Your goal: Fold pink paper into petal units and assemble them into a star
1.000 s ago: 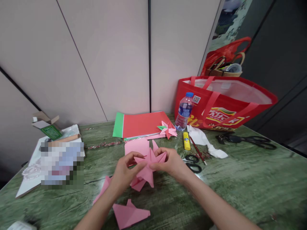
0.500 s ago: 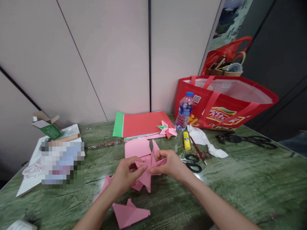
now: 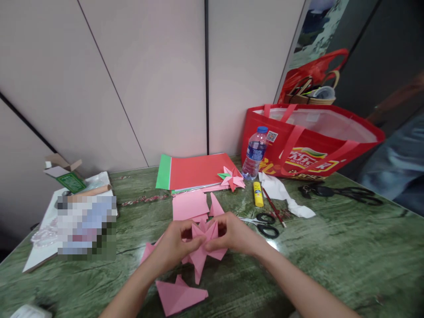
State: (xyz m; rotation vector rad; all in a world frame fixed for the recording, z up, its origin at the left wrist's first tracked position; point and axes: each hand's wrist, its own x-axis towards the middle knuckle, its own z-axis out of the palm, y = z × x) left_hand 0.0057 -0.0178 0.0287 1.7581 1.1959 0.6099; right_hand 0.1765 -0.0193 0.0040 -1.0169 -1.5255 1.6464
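Observation:
Both hands hold a folded pink paper star point(image 3: 202, 254) just above the green marble table point(image 3: 331, 256). My left hand point(image 3: 174, 246) pinches its left side, fingers closed. From the right, my right hand point(image 3: 233, 234) grips it, fingers curled over the top points. More folded pink pieces lie beneath and in front of the hands, one point(image 3: 179, 295) nearest me. A flat pink sheet point(image 3: 188, 205) lies just beyond the hands.
A stack of red and green paper point(image 3: 195, 171) with a finished star point(image 3: 232, 178) lies at the back. Nearby stand a water bottle point(image 3: 254, 153), a yellow glue stick point(image 3: 257, 194), scissors point(image 3: 265, 224) and a red bag point(image 3: 311, 143). A person in blue stands at the right edge.
Both hands have lowered toward me with the pink star and turned it, closing tighter over it. A person in blue has come into view at the right edge.

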